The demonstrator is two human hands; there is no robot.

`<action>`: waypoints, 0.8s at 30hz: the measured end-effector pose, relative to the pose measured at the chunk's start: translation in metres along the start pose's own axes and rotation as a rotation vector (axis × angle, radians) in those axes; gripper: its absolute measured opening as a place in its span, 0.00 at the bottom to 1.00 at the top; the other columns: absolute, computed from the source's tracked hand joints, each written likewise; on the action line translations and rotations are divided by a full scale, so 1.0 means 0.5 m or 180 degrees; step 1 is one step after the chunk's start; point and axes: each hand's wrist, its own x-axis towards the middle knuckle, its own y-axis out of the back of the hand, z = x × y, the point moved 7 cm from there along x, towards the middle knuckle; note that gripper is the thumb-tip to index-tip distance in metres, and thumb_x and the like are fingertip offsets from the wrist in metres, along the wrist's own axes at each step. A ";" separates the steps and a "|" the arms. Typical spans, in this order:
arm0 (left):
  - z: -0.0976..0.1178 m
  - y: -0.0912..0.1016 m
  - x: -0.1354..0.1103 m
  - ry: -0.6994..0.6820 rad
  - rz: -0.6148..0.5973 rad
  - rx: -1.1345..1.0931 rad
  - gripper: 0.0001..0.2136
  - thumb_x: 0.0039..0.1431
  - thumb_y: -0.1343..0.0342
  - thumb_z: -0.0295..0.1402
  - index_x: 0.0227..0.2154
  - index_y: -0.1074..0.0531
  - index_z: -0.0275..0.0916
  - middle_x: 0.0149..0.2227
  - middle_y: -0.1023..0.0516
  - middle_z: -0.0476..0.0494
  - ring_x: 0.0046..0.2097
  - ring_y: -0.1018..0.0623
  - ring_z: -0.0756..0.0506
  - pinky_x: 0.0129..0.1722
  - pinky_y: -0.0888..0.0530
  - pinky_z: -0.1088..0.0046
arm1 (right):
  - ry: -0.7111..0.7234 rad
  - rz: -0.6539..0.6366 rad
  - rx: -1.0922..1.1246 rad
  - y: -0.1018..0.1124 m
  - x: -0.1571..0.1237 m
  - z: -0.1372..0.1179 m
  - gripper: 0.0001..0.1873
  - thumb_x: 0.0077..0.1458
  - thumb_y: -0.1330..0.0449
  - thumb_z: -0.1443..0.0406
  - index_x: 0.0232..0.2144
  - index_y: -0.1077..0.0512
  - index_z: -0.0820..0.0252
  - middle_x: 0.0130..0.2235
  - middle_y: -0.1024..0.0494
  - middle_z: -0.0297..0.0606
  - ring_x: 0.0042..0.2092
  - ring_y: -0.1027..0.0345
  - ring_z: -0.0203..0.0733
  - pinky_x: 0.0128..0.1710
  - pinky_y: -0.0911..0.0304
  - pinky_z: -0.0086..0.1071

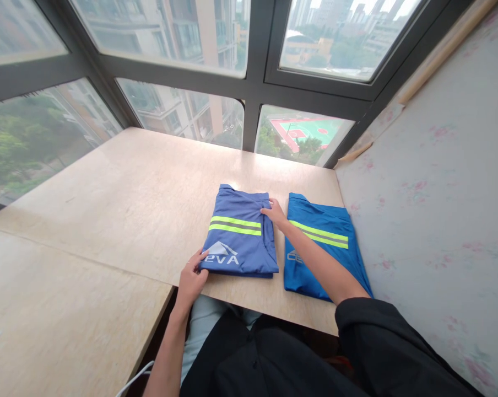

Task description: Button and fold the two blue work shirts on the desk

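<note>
A folded violet-blue work garment lies flat on the table in front of me, with a yellow-green and grey reflective stripe and silver lettering. My left hand grips its near left corner, fingers over the cloth and thumb at the front edge. At the far right edge of the same garment, my right hand pinches the cloth between thumb and fingers. To the right lies a second folded garment, brighter blue, with a similar stripe; my right forearm crosses above it and hides part of its lettering.
The pale table reaches to a dark window frame at the back. A papered wall with a floral pattern bounds the right side. A white cable hangs by the table's front edge at lower left.
</note>
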 end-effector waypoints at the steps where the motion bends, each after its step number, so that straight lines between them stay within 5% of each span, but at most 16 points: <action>1: -0.003 0.002 0.007 0.0226 -0.0120 -0.0274 0.23 0.40 0.44 0.29 0.44 0.23 0.38 0.55 0.26 0.38 0.58 0.28 0.36 0.58 0.30 0.60 | -0.0186 -0.0011 0.0006 0.002 -0.009 0.001 0.36 0.46 0.38 0.69 0.56 0.44 0.59 0.51 0.26 0.44 0.47 0.28 0.41 0.47 0.32 0.33; 4: -0.004 0.012 0.031 0.0824 -0.0193 -0.0647 0.29 0.43 0.39 0.37 0.51 0.30 0.33 0.54 0.26 0.32 0.55 0.25 0.35 0.48 0.24 0.62 | -0.0547 -0.0221 -0.0065 0.009 -0.049 0.001 0.32 0.44 0.35 0.67 0.51 0.40 0.60 0.44 0.23 0.45 0.39 0.27 0.43 0.37 0.30 0.36; 7: 0.013 0.011 0.061 0.1097 -0.0176 -0.0144 0.40 0.47 0.38 0.48 0.60 0.41 0.29 0.54 0.28 0.27 0.51 0.23 0.36 0.41 0.24 0.65 | -0.0817 -0.0663 -0.0052 0.007 -0.108 0.005 0.27 0.43 0.32 0.66 0.46 0.37 0.59 0.40 0.22 0.41 0.32 0.27 0.41 0.31 0.30 0.35; 11: 0.046 -0.022 0.109 0.0914 -0.0445 0.1016 0.51 0.44 0.36 0.56 0.63 0.46 0.27 0.50 0.26 0.28 0.51 0.24 0.35 0.48 0.28 0.62 | -0.1049 -0.1214 0.0157 -0.008 -0.181 0.022 0.26 0.43 0.31 0.63 0.45 0.34 0.58 0.42 0.22 0.40 0.33 0.27 0.39 0.30 0.30 0.32; 16: 0.049 -0.038 0.154 0.0715 -0.0584 0.1642 0.47 0.38 0.31 0.53 0.57 0.40 0.29 0.52 0.27 0.24 0.55 0.26 0.30 0.51 0.30 0.60 | -0.1162 -0.1245 0.0541 -0.027 -0.220 0.061 0.26 0.39 0.28 0.64 0.43 0.29 0.59 0.43 0.20 0.41 0.42 0.25 0.45 0.37 0.28 0.33; 24: 0.018 -0.043 0.155 0.1218 -0.0962 -0.0172 0.36 0.25 0.25 0.40 0.40 0.33 0.35 0.33 0.21 0.41 0.36 0.20 0.40 0.34 0.25 0.68 | -0.1015 -0.1279 0.0814 -0.043 -0.240 0.069 0.19 0.39 0.28 0.69 0.36 0.26 0.62 0.40 0.19 0.40 0.42 0.25 0.42 0.42 0.29 0.31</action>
